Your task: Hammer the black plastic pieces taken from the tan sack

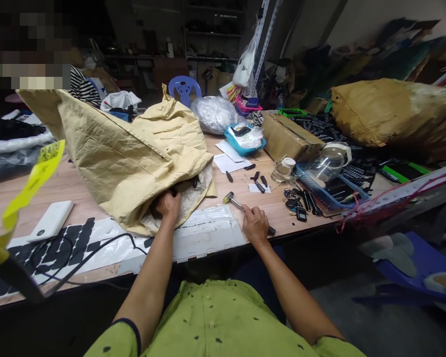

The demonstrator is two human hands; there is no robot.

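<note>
My left hand (168, 204) reaches into the mouth of a large tan sack (134, 161) lying on the wooden table. Its fingers are curled and partly hidden by the dark inside, where small dark pieces show; what they hold cannot be made out. In my right hand (255, 224) is a small hammer (237, 202), its head pointing away from me to the left and its dark handle end sticking out below my palm. The hammer lies low over the tabletop beside a flattened white plastic sheet (210, 230). Several small black pieces (259, 186) lie beyond the hammer.
To the right are a glass jar (283, 169), keys (293, 198) and a blue basket (334, 196) with a clear jug. Behind stand a cardboard box (290, 138) and a turquoise basket (245, 141). A white power bank (52, 220), cable and yellow-tagged tool are at left.
</note>
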